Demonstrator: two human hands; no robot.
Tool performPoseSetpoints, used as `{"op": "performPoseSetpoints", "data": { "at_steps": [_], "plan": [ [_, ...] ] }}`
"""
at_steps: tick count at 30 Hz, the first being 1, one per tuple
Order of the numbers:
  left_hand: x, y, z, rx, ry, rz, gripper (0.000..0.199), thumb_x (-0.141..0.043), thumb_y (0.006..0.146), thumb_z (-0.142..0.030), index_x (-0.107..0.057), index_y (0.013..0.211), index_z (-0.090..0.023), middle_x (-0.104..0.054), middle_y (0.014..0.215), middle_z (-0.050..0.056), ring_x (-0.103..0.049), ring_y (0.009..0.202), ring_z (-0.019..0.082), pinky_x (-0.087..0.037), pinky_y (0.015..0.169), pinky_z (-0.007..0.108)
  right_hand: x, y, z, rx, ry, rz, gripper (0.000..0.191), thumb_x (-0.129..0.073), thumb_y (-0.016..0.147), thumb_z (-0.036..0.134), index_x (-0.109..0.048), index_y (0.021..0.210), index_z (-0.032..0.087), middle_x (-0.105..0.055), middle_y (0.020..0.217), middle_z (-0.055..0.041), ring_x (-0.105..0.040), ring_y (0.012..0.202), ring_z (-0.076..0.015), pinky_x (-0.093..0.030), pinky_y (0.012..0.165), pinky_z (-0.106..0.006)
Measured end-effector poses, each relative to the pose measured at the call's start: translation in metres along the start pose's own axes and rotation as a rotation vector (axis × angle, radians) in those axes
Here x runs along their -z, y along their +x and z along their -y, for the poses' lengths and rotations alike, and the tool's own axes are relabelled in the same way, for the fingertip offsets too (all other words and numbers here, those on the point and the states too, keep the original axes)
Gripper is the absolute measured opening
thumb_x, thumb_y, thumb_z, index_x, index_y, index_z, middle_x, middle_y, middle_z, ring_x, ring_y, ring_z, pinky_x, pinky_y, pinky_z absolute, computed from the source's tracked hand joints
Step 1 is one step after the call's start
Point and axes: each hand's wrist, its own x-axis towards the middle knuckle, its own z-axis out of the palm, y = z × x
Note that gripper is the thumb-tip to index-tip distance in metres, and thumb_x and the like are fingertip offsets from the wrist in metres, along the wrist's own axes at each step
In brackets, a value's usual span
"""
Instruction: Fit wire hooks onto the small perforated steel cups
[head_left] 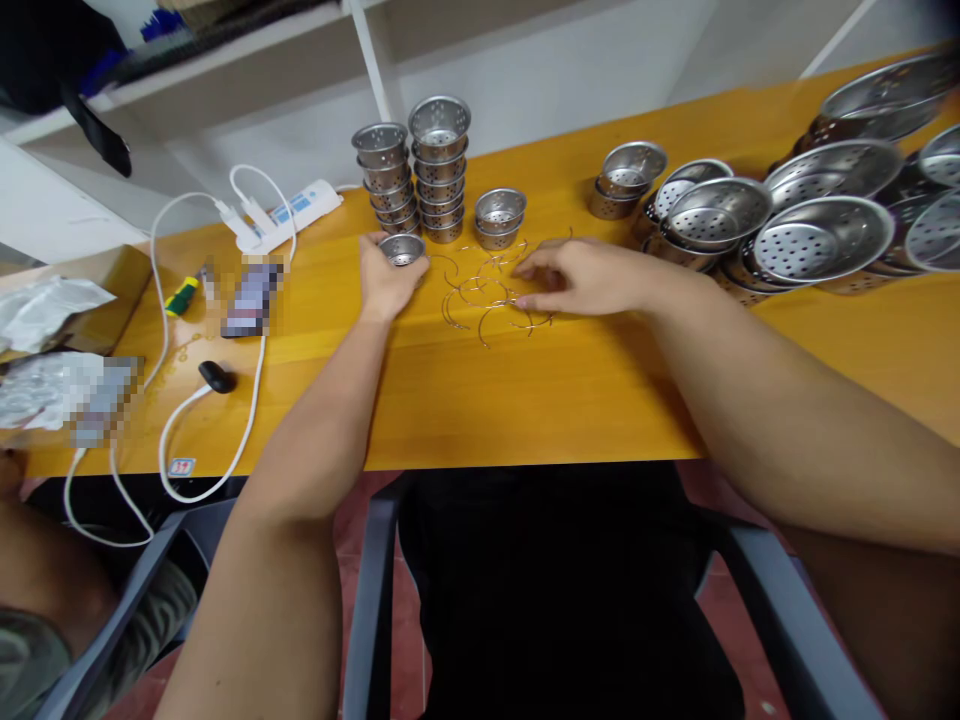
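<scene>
My left hand [388,278] is wrapped round a small perforated metal cup [403,250], which stands in front of two tall stacks of similar cups. To the right, my right hand [574,278] reaches over thin curved wire pieces [487,292] scattered on the table; its thumb and fingers are apart, and I see nothing between them. Behind the wires is a short stack of perforated cups [499,215]. The taller stacks, a left one [384,180] and a right one [439,165], rise just behind my left hand.
More nested perforated cups and bowls [821,245] crowd the right side, near a small stack [630,175]. At left lie a power strip [292,215], a phone [253,300], a black mouse-like device [217,376], white cables and a green-yellow tool [182,297]. Another person sits at the left edge.
</scene>
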Motion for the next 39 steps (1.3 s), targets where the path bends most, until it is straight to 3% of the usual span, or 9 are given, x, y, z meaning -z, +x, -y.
{"op": "performPoseSetpoints", "data": {
  "at_steps": [4, 7, 9, 13, 17, 21, 24, 29, 39],
  "plan": [
    [-0.001, -0.007, -0.022, 0.113, 0.004, -0.051, 0.074, -0.099, 0.070, -0.003, -0.052, 0.121, -0.030, -0.080, 0.120, 0.005, -0.082, 0.107, 0.028, -0.069, 0.103, 0.047, -0.002, 0.003, 0.001, 0.001, -0.003, 0.051, 0.050, -0.086, 0.099, 0.058, -0.089, 0.135, 0.023, -0.091, 0.129, -0.0151, -0.084, 0.105, -0.0359, -0.065, 0.093, -0.048],
    [0.000, -0.007, -0.028, 0.138, -0.050, -0.034, 0.073, -0.099, 0.073, -0.004, -0.050, 0.119, -0.030, -0.082, 0.116, 0.004, -0.085, 0.106, 0.027, -0.070, 0.103, 0.046, -0.004, 0.005, 0.006, -0.004, 0.010, 0.082, 0.023, -0.081, 0.104, 0.041, -0.088, 0.116, 0.024, -0.090, 0.111, -0.0106, -0.080, 0.092, -0.0292, -0.060, 0.086, -0.043],
    [-0.001, -0.005, -0.030, 0.161, -0.085, -0.028, 0.069, -0.098, 0.078, -0.005, -0.049, 0.119, -0.031, -0.084, 0.113, 0.004, -0.086, 0.105, 0.027, -0.071, 0.104, 0.046, -0.006, 0.006, 0.010, -0.006, -0.009, 0.086, 0.014, -0.075, 0.105, 0.030, -0.087, 0.111, 0.024, -0.091, 0.107, -0.0091, -0.079, 0.087, -0.0270, -0.059, 0.086, -0.042],
    [-0.002, -0.002, -0.032, 0.155, -0.101, -0.058, 0.064, -0.100, 0.084, -0.012, -0.050, 0.120, -0.031, -0.085, 0.114, 0.004, -0.088, 0.112, 0.028, -0.071, 0.110, 0.047, -0.011, 0.008, 0.017, -0.029, -0.083, 0.073, 0.019, -0.068, 0.105, 0.019, -0.086, 0.111, 0.025, -0.092, 0.108, -0.0105, -0.082, 0.093, -0.0300, -0.062, 0.091, -0.045],
    [0.001, -0.001, -0.031, 0.030, -0.035, -0.048, 0.069, -0.110, 0.079, -0.023, -0.059, 0.124, -0.030, -0.085, 0.124, 0.005, -0.087, 0.121, 0.029, -0.071, 0.117, 0.050, -0.019, 0.008, 0.020, -0.011, -0.173, 0.045, 0.025, -0.063, 0.110, 0.021, -0.086, 0.118, 0.024, -0.090, 0.129, -0.0180, -0.085, 0.121, -0.0389, -0.066, 0.106, -0.050],
    [0.003, -0.004, -0.032, 0.001, -0.009, -0.050, 0.069, -0.111, 0.078, -0.020, -0.065, 0.128, -0.027, -0.087, 0.124, 0.006, -0.087, 0.119, 0.029, -0.071, 0.120, 0.051, -0.021, 0.007, 0.020, -0.006, -0.183, 0.016, 0.025, -0.062, 0.115, 0.026, -0.083, 0.128, 0.023, -0.086, 0.142, -0.0215, -0.083, 0.130, -0.0399, -0.065, 0.113, -0.051],
    [0.004, -0.005, -0.033, 0.031, -0.014, -0.060, 0.064, -0.111, 0.081, -0.020, -0.067, 0.128, -0.026, -0.088, 0.126, 0.008, -0.087, 0.121, 0.029, -0.071, 0.122, 0.050, -0.013, 0.005, 0.017, -0.051, -0.192, 0.051, 0.020, -0.069, 0.113, 0.029, -0.083, 0.125, 0.022, -0.088, 0.136, -0.0202, -0.084, 0.124, -0.0397, -0.064, 0.106, -0.049],
    [0.006, -0.009, -0.035, 0.106, -0.028, -0.026, 0.061, -0.112, 0.084, -0.023, -0.069, 0.126, -0.025, -0.089, 0.126, 0.009, -0.088, 0.117, 0.028, -0.072, 0.119, 0.049, 0.002, 0.001, 0.020, -0.137, -0.220, 0.143, 0.019, -0.068, 0.108, 0.016, -0.085, 0.112, 0.024, -0.091, 0.116, -0.0116, -0.083, 0.103, -0.0326, -0.057, 0.090, -0.043],
    [0.005, -0.014, -0.039, 0.065, -0.014, 0.043, 0.063, -0.114, 0.081, -0.026, -0.071, 0.127, -0.026, -0.089, 0.127, 0.008, -0.087, 0.122, 0.029, -0.070, 0.123, 0.050, -0.002, -0.001, 0.052, -0.174, -0.437, 0.192, 0.016, -0.074, 0.106, 0.025, -0.088, 0.113, 0.020, -0.092, 0.125, -0.0178, -0.087, 0.111, -0.0372, -0.052, 0.076, -0.043]
  ]
}}
